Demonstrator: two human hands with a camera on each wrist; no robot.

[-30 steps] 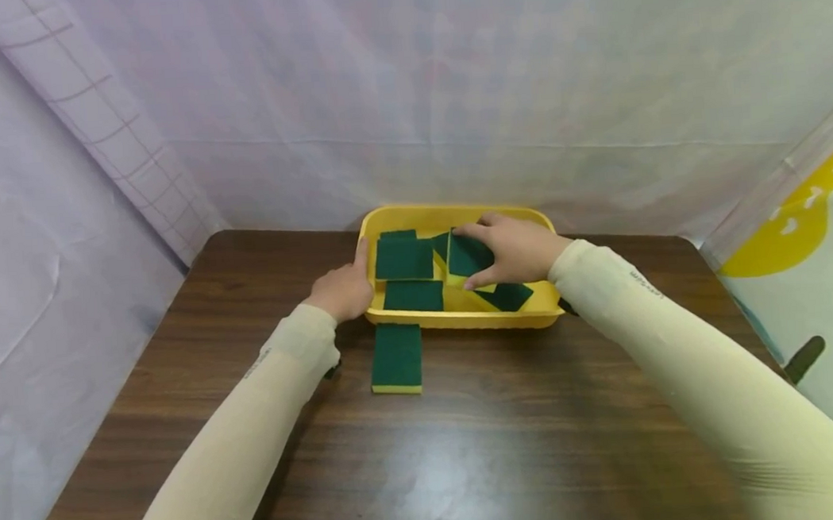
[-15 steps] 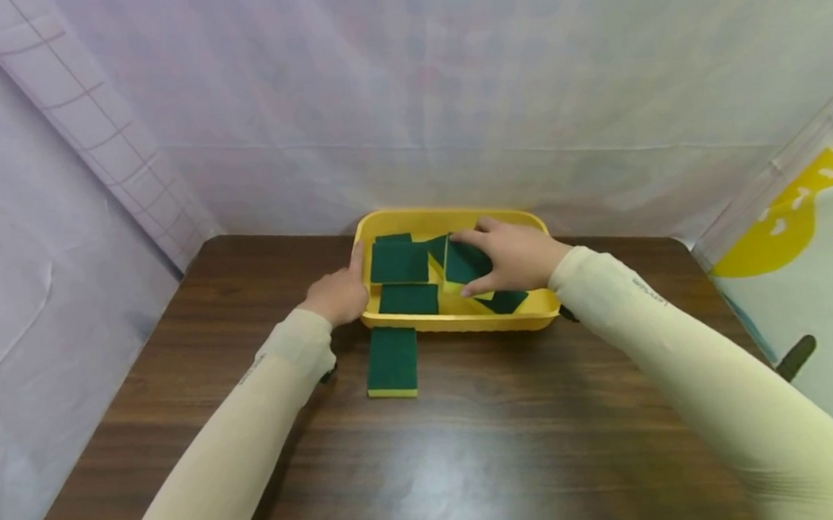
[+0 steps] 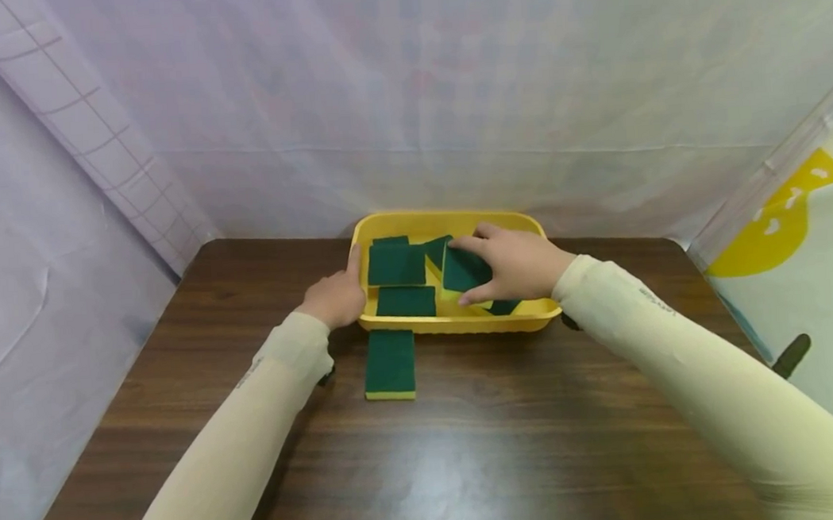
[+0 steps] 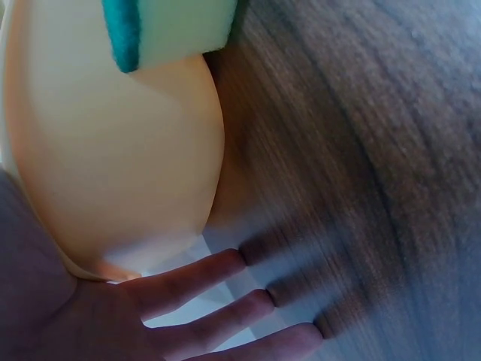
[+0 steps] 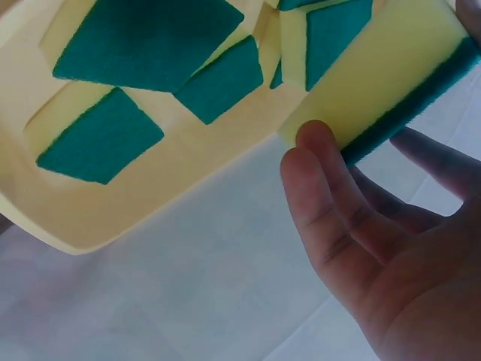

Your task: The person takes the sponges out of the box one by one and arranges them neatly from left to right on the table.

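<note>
right hand (image 3: 513, 264): pinches green-yellow sponge (image 3: 464, 268) inside yellow tray (image 3: 450, 220)
left hand (image 3: 335, 297): fingers straight, on tray's 9 o'clock wall
table (image 3: 470, 432): loose sponge (image 3: 390, 362) at tray's 7 o'clock

The dark brown wooden surface (image 3: 428, 450) shows a streaked grain under a smooth, semi-gloss finish that reflects a pale patch of light near its front edge. The yellow rectangular plastic tray (image 3: 456, 323) looks smooth and faintly shiny. The green-topped yellow foam sponges (image 3: 396, 265) have a rough, matt, fibrous scouring face and a soft, matt, porous body. Pale, matt, creased cloth sheets (image 3: 449, 91) hang behind the far edge.
</note>
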